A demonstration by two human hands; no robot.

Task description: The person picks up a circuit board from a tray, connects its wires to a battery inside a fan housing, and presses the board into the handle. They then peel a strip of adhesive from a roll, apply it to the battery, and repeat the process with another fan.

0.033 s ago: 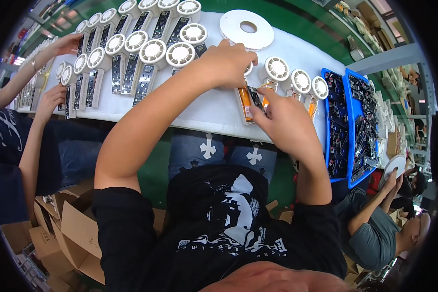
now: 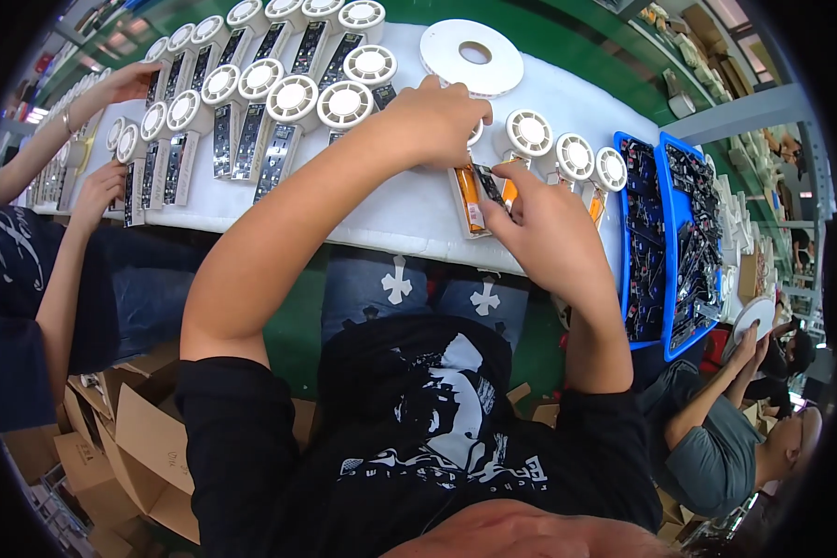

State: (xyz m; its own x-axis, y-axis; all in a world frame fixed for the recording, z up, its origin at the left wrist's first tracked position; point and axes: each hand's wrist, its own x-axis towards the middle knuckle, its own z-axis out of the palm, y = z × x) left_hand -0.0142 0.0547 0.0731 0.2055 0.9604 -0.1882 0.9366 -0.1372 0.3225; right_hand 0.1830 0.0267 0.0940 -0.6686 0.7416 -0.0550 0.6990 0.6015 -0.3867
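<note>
A white handheld fan lies open on the white table, its orange battery showing in the handle. My left hand presses down on the fan's round head and hides it. My right hand pinches a small dark circuit board over the open handle, right beside the battery. Three more open white fans lie just to the right of my hands.
Rows of white fans fill the left of the table, a white tape roll lies behind. Two blue trays of dark circuit boards sit at the right. A co-worker's hand works at the left; another person sits lower right. Cardboard boxes stand lower left.
</note>
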